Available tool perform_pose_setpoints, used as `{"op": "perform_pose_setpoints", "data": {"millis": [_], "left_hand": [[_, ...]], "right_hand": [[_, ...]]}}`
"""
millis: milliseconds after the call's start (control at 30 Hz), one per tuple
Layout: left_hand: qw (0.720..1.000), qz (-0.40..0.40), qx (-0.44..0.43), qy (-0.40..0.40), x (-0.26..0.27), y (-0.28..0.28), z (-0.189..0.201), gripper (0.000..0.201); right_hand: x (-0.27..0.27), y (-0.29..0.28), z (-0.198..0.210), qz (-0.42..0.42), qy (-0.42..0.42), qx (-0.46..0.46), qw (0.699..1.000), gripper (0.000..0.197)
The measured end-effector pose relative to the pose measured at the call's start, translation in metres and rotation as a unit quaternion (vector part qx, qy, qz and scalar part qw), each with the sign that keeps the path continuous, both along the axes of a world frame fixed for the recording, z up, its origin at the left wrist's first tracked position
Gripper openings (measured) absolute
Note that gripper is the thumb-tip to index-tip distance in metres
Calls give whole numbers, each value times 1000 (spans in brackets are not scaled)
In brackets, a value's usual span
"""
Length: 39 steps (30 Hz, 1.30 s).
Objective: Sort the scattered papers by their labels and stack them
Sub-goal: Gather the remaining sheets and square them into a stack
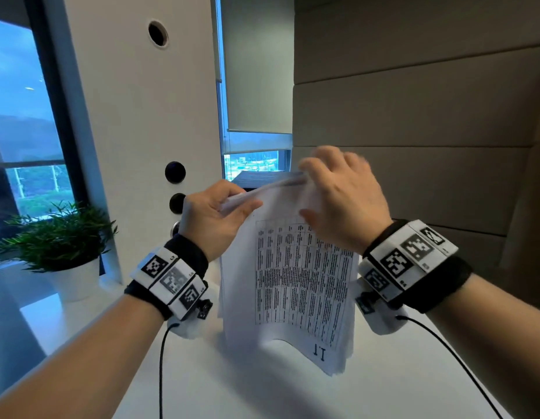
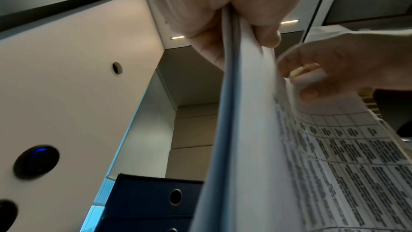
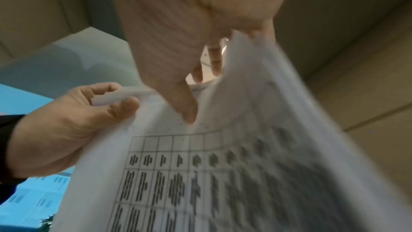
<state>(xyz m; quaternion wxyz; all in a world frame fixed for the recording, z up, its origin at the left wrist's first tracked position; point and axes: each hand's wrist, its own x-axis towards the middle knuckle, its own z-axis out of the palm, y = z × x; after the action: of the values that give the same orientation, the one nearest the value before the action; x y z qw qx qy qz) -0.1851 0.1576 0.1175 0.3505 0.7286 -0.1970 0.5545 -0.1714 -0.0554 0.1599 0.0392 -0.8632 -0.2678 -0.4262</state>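
Head view high, forward-down; both wrist views close, upward, sharing the paper stack [image 1: 293, 285].

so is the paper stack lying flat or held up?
Held up, hanging on edge: left hand and right hand pinch the top edge of the paper stack; its bottom edge sits on the table.

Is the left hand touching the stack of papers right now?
Touching. In the right wrist view, the left hand pinches the top edge of the stack of papers between thumb and fingers; the left wrist view shows the same grip.
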Motion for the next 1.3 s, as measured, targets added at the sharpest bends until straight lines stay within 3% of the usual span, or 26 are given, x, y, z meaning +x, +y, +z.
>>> {"op": "perform_pose_setpoints", "data": {"millis": [67,167,233,333,433,500,633,700,767,833,867,933,967,1033,1133,1233,1300], "left_hand": [[998,-59,13,-2,-2,-7,3,15],[997,-75,-36,2,-6,-10,1,27],[992,-41,-118,27,-6,-4,-15,55],[961,102,-214,144,-2,10,-52,84],[876,210,-314,298,4,24,-87,109],[821,213,-378,371,8,29,-96,127],[749,79,-499,429,18,21,-85,148],[714,12,-558,423,21,11,-79,142],[658,-181,-607,407,22,0,-74,126],[644,-240,-615,387,31,1,-79,117],[654,-221,-619,376,28,-1,-73,117],[717,-112,-612,315,16,-1,-56,103],[743,-82,-603,277,10,0,-50,83],[781,-48,-575,238,2,7,-45,51],[841,-34,-502,196,-9,15,-38,41],[885,-69,-402,224,-16,9,-35,37],[908,-80,-335,237,-17,4,-27,36]], "right_hand": [[-5,16,11,-17,14,-85,996,62],[-9,26,21,-5,87,-87,992,20],[-8,20,22,5,101,-36,994,11],[6,-7,17,37,145,139,979,11],[24,-33,-1,115,236,332,906,10],[34,-40,-25,144,266,455,838,15],[45,-38,-75,155,286,653,683,17],[47,-31,-95,151,287,699,637,16],[45,-22,-110,173,303,726,593,16],[39,-16,-120,223,349,724,552,22],[38,-17,-124,238,364,704,562,28],[38,-26,-128,232,352,619,663,38],[38,-32,-127,225,332,573,715,45],[37,-43,-116,197,310,519,772,65],[35,-55,-92,168,294,450,826,85],[33,-45,-74,232,380,344,826,88],[39,-32,-70,246,355,337,837,71]]}}
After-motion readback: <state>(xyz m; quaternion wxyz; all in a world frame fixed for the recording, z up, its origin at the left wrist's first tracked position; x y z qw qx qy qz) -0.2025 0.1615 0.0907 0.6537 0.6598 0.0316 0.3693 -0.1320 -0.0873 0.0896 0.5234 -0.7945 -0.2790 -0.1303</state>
